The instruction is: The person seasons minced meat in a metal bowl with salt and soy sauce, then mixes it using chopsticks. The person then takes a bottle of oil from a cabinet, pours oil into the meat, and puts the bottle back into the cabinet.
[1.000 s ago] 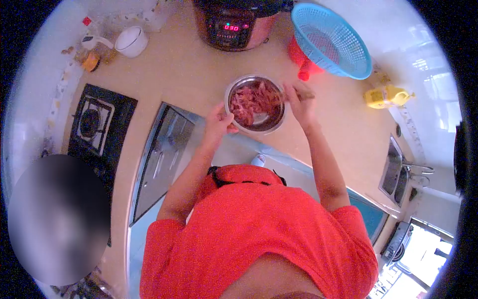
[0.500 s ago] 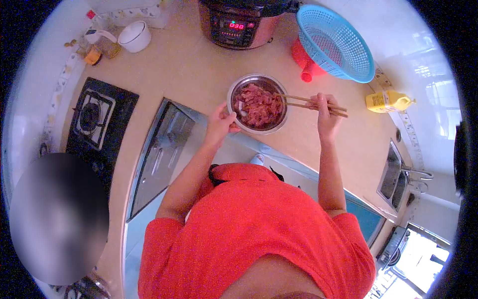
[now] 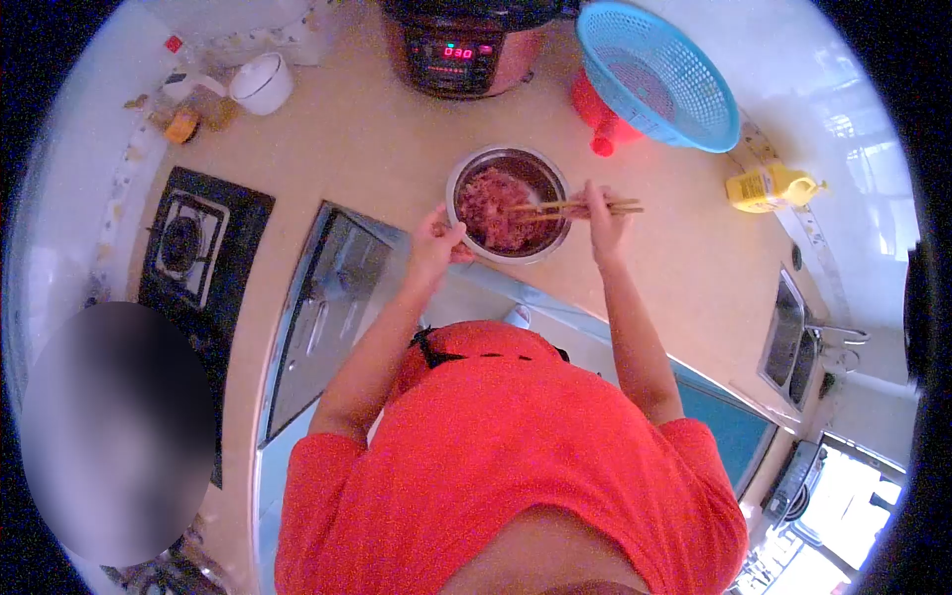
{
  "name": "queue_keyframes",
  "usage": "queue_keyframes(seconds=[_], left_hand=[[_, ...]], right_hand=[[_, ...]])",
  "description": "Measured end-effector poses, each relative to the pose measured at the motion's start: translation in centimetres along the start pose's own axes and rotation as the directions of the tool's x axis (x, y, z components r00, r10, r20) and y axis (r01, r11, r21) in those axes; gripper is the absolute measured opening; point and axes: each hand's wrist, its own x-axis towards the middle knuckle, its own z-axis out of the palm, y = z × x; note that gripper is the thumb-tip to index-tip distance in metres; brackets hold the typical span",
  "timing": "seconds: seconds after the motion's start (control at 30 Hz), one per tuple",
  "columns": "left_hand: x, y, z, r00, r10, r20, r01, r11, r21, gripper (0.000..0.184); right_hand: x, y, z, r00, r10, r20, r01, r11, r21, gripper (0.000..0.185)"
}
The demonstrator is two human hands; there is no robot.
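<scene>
A round metal bowl (image 3: 548,175) stands on the counter, holding a heap of raw cut meat (image 3: 493,206) pushed toward its left side. My left hand (image 3: 433,244) grips the bowl's left rim, thumb on top and fingers against the outside wall. In my right hand (image 3: 604,220) is a pair of wooden chopsticks (image 3: 548,209), held closed around the shafts. Their tips reach over the bowl's right rim into the meat; the exact tips are hard to make out there.
Behind the bowl stands an electric pressure cooker (image 3: 458,61). To the right are a blue plastic basket (image 3: 709,109) on a red container (image 3: 595,109), a yellow jug (image 3: 764,189) and a sink (image 3: 785,327). Leftward are a gas stove (image 3: 188,238), a white pot (image 3: 263,84) and several bottles (image 3: 198,104).
My right hand has moved left with the chopsticks, whose tips now reach deeper into the bowl. The meat has shifted left, baring the bowl's right inside. My left hand keeps its hold.
</scene>
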Motion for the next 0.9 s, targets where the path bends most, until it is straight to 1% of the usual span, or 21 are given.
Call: queue_keyframes(seconds=[0.07,0.13,0.17,0.27,0.3,0.37,0.4,0.43,0.47,0.53,0.67,0.73,0.77,0.83,0.9], left_hand=[[0.0,0.3,-0.1,1.000,-0.001,0.015,0.001,1.000,0.017,0.045],[-0.3,0.6,0.1,1.000,0.006,0.026,-0.005,1.000,-0.030,0.045],[-0.4,0.6,0.2,0.999,0.006,0.032,-0.005,0.998,-0.055,0.046],[-0.2,0.6,0.4,1.000,-0.009,-0.003,0.009,0.998,-0.067,0.052],[-0.3,0.6,0.4,1.000,-0.005,-0.007,0.005,0.998,-0.070,0.052],[-0.4,0.7,0.5,1.000,0.005,-0.018,-0.006,0.997,-0.078,0.052],[-0.4,0.7,0.5,1.000,0.012,-0.022,-0.013,0.998,-0.060,0.050],[-0.3,0.6,0.4,0.999,0.018,-0.027,-0.020,0.999,-0.044,0.048],[-0.4,0.5,0.4,0.999,0.023,-0.032,-0.024,0.999,-0.030,0.047],[-0.3,0.1,0.3,1.000,0.001,-0.027,-0.003,0.998,-0.059,0.046],[0.2,-0.3,-0.1,1.000,-0.008,0.014,0.009,0.998,-0.063,0.044],[-0.2,0.2,0.2,1.000,-0.011,-0.011,0.010,0.999,-0.039,0.043],[-0.3,0.4,0.3,1.000,-0.013,-0.022,0.012,1.000,-0.028,0.043],[0.0,-0.2,0.1,1.000,0.001,-0.010,-0.002,0.996,-0.085,0.050],[0.1,-0.5,0.1,1.000,0.007,-0.003,-0.007,0.993,-0.117,0.053]], right_hand=[[0.9,-3.6,0.2,0.998,-0.062,-0.001,0.062,0.997,-0.035,0.025],[1.6,-6.3,0.3,0.993,-0.121,0.000,0.120,0.991,-0.053,0.024],[2.2,-6.5,0.3,0.986,-0.169,-0.007,0.169,0.985,-0.042,0.022],[2.5,-6.9,3.0,0.970,-0.238,0.041,0.241,0.957,-0.159,0.021],[2.8,-5.8,4.3,0.964,-0.263,0.029,0.265,0.960,-0.094,0.026],[2.7,-4.8,3.7,0.980,-0.170,0.100,0.182,0.974,-0.133,0.026],[2.2,-5.5,3.6,0.983,-0.121,0.137,0.142,0.978,-0.155,0.027],[1.8,-6.9,2.7,0.950,-0.037,0.310,0.077,0.990,-0.118,0.021],[1.2,-7.0,2.4,0.955,-0.025,0.297,0.054,0.994,-0.092,0.023],[0.4,-6.9,1.9,0.963,0.002,0.269,0.010,0.999,-0.042,0.028],[0.7,-4.9,1.2,0.983,-0.087,0.160,0.106,0.987,-0.118,0.023],[0.3,-6.7,0.9,0.991,-0.112,0.075,0.122,0.981,-0.150,0.019],[0.1,-7.1,0.4,0.988,-0.147,0.052,0.153,0.978,-0.141,0.020],[-0.3,-7.5,-0.6,0.977,-0.213,0.001,0.211,0.968,-0.134,0.023],[0.1,-5.3,-0.4,0.974,-0.223,-0.047,0.213,0.963,-0.163,0.023]])
